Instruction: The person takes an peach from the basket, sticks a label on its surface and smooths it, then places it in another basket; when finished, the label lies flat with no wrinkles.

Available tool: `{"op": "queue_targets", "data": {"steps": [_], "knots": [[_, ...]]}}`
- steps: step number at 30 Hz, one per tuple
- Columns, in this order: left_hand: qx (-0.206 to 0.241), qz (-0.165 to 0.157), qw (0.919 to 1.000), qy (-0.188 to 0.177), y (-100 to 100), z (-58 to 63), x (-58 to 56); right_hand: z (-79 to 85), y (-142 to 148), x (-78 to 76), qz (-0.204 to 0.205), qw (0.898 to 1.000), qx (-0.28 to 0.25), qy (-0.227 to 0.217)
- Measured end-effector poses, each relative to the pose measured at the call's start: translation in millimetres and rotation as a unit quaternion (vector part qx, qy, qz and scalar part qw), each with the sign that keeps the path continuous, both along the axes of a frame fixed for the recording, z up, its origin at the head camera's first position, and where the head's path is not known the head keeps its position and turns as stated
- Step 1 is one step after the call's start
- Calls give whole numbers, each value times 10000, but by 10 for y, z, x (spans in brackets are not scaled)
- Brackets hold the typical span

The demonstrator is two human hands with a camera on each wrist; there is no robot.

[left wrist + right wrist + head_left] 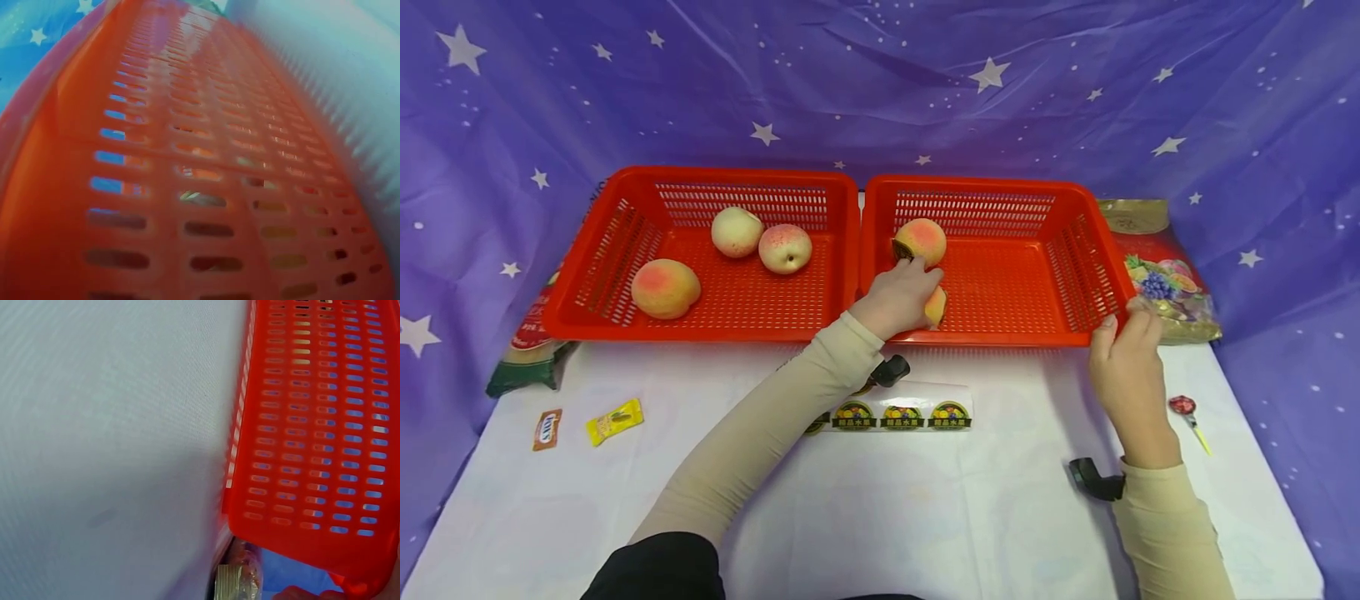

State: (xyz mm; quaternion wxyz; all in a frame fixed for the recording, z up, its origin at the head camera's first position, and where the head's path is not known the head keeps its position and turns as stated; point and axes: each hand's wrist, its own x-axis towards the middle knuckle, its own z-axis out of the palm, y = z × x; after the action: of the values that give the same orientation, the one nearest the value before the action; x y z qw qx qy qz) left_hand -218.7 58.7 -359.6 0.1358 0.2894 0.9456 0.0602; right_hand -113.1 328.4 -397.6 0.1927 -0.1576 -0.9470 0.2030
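Two red plastic baskets stand side by side in the head view. My left hand reaches into the right basket and holds a peach, mostly covered by the fingers. Just beyond the fingertips lies another peach, with a dark label on its near side. My right hand grips the front right corner of that basket, thumb on the near side. In the right wrist view, only fingertips show below the basket's corner. The left wrist view shows slotted basket wall; the hand is out of sight there.
In the left basket lie several peaches. A strip of fruit labels lies in front, partly behind my left forearm. Colourful bags flank the baskets. Wrapped candies and a lollipop rest on the white cloth.
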Motion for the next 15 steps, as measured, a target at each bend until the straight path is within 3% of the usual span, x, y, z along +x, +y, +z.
{"op": "queue_targets", "data": {"steps": [5, 9, 11, 15], "knots": [[96, -105, 9996, 239, -58, 97, 27, 8, 28, -2, -77, 9999, -52, -86], [857, 68, 9953, 444, -294, 265, 174, -7, 45, 0, -79, 9999, -51, -121], [1428, 256, 9884, 443, -506, 361, 318, -17, 41, 1, -56, 9999, -30, -100], [2527, 879, 9634, 159, -1053, 467, 669, -24, 27, 3, 80, 10000, 37, -10]]}}
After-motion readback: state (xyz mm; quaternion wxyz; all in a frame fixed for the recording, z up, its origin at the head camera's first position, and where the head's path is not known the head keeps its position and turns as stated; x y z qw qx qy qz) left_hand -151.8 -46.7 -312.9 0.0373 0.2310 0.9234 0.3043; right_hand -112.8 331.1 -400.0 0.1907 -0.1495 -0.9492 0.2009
